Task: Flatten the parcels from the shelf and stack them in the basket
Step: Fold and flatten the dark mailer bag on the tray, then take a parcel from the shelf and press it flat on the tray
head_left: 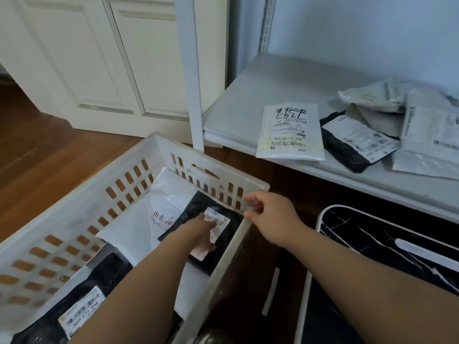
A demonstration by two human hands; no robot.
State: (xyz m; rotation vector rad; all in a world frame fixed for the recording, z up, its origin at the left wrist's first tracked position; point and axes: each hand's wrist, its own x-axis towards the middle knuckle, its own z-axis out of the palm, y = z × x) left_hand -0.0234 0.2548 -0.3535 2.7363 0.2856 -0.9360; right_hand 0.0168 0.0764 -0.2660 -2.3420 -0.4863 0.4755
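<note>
Head view: left hand [203, 234] fingers flat on black parcel [211, 234] in basket [139, 155]; right hand [270, 214] pinching rim (steadying). Press evenly, outward.

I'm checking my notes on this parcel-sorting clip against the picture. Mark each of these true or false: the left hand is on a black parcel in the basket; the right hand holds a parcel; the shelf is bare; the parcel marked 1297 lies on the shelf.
1. The left hand presses on a black parcel inside the basket. True.
2. The right hand holds a parcel. False: it grips the basket's rim.
3. The shelf is bare. False: several parcels lie on it.
4. The white parcel marked 1297 lies on the shelf. True.
</note>
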